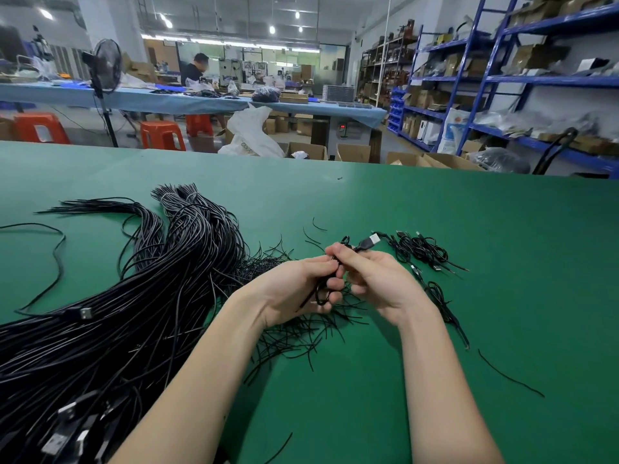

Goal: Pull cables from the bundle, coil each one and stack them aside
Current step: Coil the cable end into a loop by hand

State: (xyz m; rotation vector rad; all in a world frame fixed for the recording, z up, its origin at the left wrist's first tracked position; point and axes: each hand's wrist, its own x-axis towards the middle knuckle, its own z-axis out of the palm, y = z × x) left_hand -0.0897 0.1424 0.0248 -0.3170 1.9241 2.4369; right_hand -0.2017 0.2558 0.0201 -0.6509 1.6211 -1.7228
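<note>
**Both hands closed on one black cable above the green worktop**

Both forearms reach in from the near edge, bare, wrists bent inward so the hands meet over the middle of the worktop (435,212). The left hand (301,289) lies palm up, its fingers curled round a small loop of thin black cable (322,294). The right hand (371,279) faces it, thumb and forefinger pinching the same cable just behind its USB plug (370,241), which sticks out toward the far edge, metal shell bright against the black moulding.

The big bundle (110,313) of cables sprawls from the near left corner toward the far side, glossy round black cords lying close together, with more USB plugs at the near left and bare tips fanned out at the far end. A tangle of loose cable ends lies under the hands. The coiled cables (422,251) sit in a small loose heap just beyond the right hand, toward the right side. The worktop cover is smooth green matting.

No writing on anything nearby is legible.
</note>
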